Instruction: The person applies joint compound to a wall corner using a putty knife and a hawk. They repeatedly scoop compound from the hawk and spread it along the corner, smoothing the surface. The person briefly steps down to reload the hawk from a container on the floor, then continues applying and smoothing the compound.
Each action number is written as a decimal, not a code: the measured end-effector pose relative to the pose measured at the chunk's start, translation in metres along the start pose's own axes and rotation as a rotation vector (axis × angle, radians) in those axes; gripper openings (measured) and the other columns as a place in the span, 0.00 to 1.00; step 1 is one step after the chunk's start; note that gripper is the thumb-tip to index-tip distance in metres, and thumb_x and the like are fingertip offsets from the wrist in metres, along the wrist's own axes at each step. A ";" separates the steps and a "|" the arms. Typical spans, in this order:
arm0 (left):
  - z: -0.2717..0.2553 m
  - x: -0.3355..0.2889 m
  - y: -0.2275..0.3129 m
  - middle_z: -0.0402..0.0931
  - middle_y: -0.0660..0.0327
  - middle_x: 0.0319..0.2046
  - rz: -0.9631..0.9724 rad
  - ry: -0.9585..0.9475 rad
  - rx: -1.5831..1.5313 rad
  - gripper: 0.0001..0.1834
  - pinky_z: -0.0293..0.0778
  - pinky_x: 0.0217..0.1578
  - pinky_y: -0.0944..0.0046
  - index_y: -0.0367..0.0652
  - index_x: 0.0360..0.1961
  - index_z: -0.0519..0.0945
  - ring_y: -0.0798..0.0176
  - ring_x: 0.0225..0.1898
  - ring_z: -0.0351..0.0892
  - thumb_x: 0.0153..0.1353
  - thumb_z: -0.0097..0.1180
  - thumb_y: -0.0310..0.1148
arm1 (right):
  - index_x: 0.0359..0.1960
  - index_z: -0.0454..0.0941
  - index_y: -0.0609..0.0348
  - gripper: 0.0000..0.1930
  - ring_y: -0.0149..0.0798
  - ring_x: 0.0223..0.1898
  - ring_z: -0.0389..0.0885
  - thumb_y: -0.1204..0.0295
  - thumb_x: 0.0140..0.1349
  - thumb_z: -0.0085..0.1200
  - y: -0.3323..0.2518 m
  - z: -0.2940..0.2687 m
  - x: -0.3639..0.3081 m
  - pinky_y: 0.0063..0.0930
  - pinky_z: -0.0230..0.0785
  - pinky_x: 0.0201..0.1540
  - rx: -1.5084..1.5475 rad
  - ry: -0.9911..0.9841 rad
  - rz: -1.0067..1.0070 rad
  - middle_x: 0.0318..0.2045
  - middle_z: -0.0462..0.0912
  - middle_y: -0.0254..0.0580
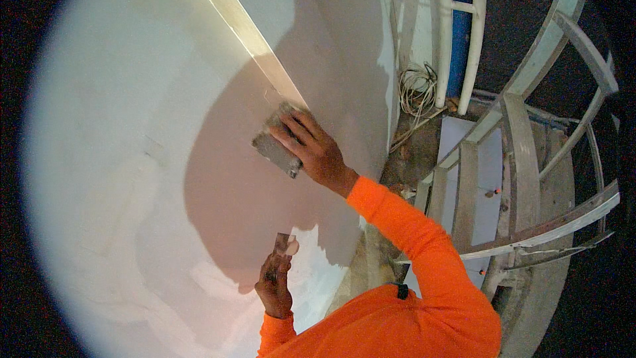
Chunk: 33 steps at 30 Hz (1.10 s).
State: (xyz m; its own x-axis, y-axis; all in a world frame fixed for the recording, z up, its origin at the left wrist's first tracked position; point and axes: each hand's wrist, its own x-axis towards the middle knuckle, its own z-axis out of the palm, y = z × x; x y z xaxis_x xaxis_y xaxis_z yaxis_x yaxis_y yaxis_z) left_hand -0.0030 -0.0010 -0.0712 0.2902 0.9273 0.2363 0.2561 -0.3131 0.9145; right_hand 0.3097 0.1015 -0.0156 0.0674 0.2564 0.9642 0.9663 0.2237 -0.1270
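Observation:
My right hand [315,152] is closed on a grey, plaster-smeared flat trowel [277,151] and presses it to the pale wall [132,159]. The trowel lies at the lower end of a cream strip [242,30] that slants down the wall from the top. Lower down, my left hand [275,288] grips a small putty knife [283,242] with its blade upward. A pale lump of filler sits on that blade. Both sleeves are orange, and a shadow covers the wall around the hands.
A metal ladder [523,152] leans at the right, close to my right arm. Behind it are a coil of white cable [417,86], white pipes [474,46] and a blue panel [459,26]. A pale board [487,185] lies under the rungs.

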 end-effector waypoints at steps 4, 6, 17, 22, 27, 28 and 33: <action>0.000 0.001 0.003 0.86 0.54 0.48 -0.009 -0.010 -0.053 0.15 0.81 0.47 0.62 0.31 0.55 0.81 0.64 0.44 0.84 0.72 0.59 0.29 | 0.67 0.77 0.40 0.27 0.51 0.68 0.72 0.70 0.64 0.61 -0.004 -0.006 -0.003 0.45 0.72 0.69 0.028 -0.052 0.032 0.66 0.76 0.42; 0.001 0.000 0.005 0.86 0.55 0.48 -0.006 -0.007 -0.027 0.15 0.81 0.47 0.63 0.31 0.55 0.81 0.64 0.45 0.83 0.72 0.60 0.29 | 0.67 0.77 0.39 0.28 0.51 0.67 0.72 0.70 0.63 0.61 0.000 -0.001 0.009 0.45 0.73 0.68 -0.005 -0.067 0.012 0.65 0.76 0.42; -0.002 -0.003 0.009 0.86 0.54 0.47 -0.015 -0.013 -0.041 0.13 0.81 0.49 0.63 0.30 0.50 0.83 0.64 0.44 0.83 0.70 0.62 0.29 | 0.66 0.77 0.40 0.28 0.52 0.69 0.71 0.71 0.62 0.61 0.000 -0.001 -0.021 0.47 0.71 0.70 0.046 -0.080 0.067 0.67 0.75 0.42; 0.002 -0.002 0.009 0.86 0.55 0.46 0.010 0.009 -0.071 0.11 0.80 0.48 0.63 0.31 0.48 0.83 0.64 0.43 0.82 0.70 0.61 0.27 | 0.66 0.77 0.41 0.29 0.52 0.68 0.71 0.70 0.61 0.63 0.002 0.004 0.010 0.49 0.70 0.70 0.024 0.037 -0.004 0.67 0.75 0.42; 0.004 -0.003 0.011 0.86 0.54 0.46 -0.005 0.008 -0.058 0.11 0.80 0.49 0.62 0.32 0.50 0.83 0.65 0.43 0.82 0.70 0.60 0.26 | 0.65 0.78 0.43 0.27 0.51 0.68 0.71 0.69 0.62 0.63 0.003 0.015 0.048 0.47 0.71 0.69 -0.001 0.066 -0.040 0.65 0.76 0.42; 0.003 -0.003 0.012 0.86 0.54 0.46 -0.009 0.006 -0.060 0.11 0.80 0.49 0.62 0.32 0.50 0.83 0.64 0.44 0.83 0.70 0.60 0.26 | 0.65 0.78 0.43 0.27 0.51 0.68 0.71 0.69 0.62 0.63 0.002 0.014 0.046 0.47 0.71 0.69 0.006 0.079 -0.041 0.64 0.77 0.42; 0.001 -0.005 0.012 0.85 0.53 0.45 -0.053 0.021 -0.011 0.09 0.80 0.50 0.61 0.33 0.48 0.83 0.64 0.44 0.84 0.70 0.60 0.26 | 0.64 0.79 0.43 0.25 0.51 0.67 0.73 0.69 0.63 0.61 0.002 0.010 0.010 0.46 0.72 0.68 0.042 -0.018 0.016 0.63 0.78 0.42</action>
State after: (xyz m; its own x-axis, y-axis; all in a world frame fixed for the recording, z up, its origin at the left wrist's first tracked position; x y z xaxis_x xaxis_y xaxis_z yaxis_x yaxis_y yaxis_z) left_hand -0.0009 -0.0100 -0.0615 0.2576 0.9465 0.1943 0.2607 -0.2617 0.9293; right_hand 0.3102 0.1136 -0.0082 0.0774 0.2774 0.9576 0.9539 0.2588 -0.1520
